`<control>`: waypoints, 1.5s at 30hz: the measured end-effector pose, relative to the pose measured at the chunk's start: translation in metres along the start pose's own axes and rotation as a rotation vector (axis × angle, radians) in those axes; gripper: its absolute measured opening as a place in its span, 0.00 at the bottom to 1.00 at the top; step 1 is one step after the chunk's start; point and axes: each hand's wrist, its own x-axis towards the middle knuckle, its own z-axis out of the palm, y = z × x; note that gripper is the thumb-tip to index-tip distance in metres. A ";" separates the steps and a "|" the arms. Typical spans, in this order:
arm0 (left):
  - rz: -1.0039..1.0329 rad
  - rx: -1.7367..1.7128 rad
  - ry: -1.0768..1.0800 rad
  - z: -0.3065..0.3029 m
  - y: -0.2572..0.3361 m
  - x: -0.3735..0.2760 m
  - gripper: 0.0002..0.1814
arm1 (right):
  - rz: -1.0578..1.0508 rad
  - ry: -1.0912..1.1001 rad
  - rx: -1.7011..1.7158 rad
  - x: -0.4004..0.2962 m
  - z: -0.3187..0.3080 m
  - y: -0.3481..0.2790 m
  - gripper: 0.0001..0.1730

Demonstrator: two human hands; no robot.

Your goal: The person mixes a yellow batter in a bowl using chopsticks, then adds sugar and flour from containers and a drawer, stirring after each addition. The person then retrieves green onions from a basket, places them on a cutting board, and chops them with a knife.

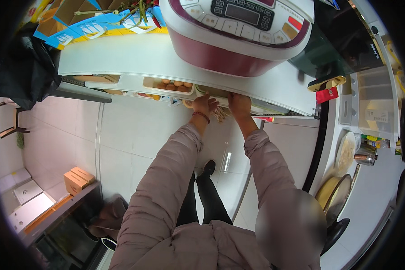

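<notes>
Below the edge of a white shelf top [121, 57], both of my hands reach in at a compartment. My left hand [205, 104], with a red beaded bracelet at its wrist, has its fingers spread beside a light container [216, 91]; nothing shows in its palm. To its right my right hand [239, 104] has its fingers curled at the container's rim, the fingertips partly hidden by the shelf edge. Brown eggs [171, 86] lie in a white tray [152, 88] left of my hands. Dry root-like strands [219, 114] hang below, between my hands.
A maroon and white electric cooker [222, 50] stands on the shelf top, with a blue and yellow carton [98, 30] holding red chillies to its left. A black bag [27, 67] hangs far left. A pot with a glass lid [337, 199] and a plate [345, 153] are at the right.
</notes>
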 end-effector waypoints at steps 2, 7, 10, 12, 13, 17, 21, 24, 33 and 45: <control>-0.025 0.026 0.044 0.003 0.005 0.007 0.20 | 0.006 -0.046 0.018 -0.002 -0.002 -0.001 0.13; 0.077 0.023 0.045 -0.006 -0.003 -0.006 0.12 | -0.045 0.042 0.094 -0.016 -0.010 -0.010 0.11; 0.050 0.079 0.050 -0.021 -0.010 -0.021 0.12 | -0.028 -0.026 0.135 -0.029 -0.019 -0.016 0.10; 0.033 0.075 0.013 -0.030 -0.014 -0.027 0.15 | -0.003 -0.067 0.102 -0.035 -0.024 -0.017 0.10; 0.053 0.071 -0.011 -0.033 -0.017 -0.028 0.15 | 0.022 -0.103 0.078 -0.036 -0.025 -0.018 0.11; 0.077 0.080 -0.047 -0.038 -0.024 -0.028 0.16 | -0.013 -0.316 -0.188 -0.026 -0.017 -0.016 0.13; 0.066 0.127 -0.065 -0.041 -0.022 -0.028 0.16 | -0.006 -0.361 -0.209 -0.010 -0.002 -0.017 0.16; 0.061 0.132 -0.087 -0.042 -0.020 -0.029 0.15 | 0.003 -0.346 -0.094 -0.010 0.002 -0.015 0.15; 0.026 0.174 -0.125 -0.044 -0.013 -0.029 0.17 | 0.342 -0.332 0.474 -0.009 0.017 0.011 0.21; 0.023 0.185 -0.153 -0.051 -0.018 -0.025 0.19 | 0.740 -0.371 0.963 -0.030 -0.029 0.025 0.09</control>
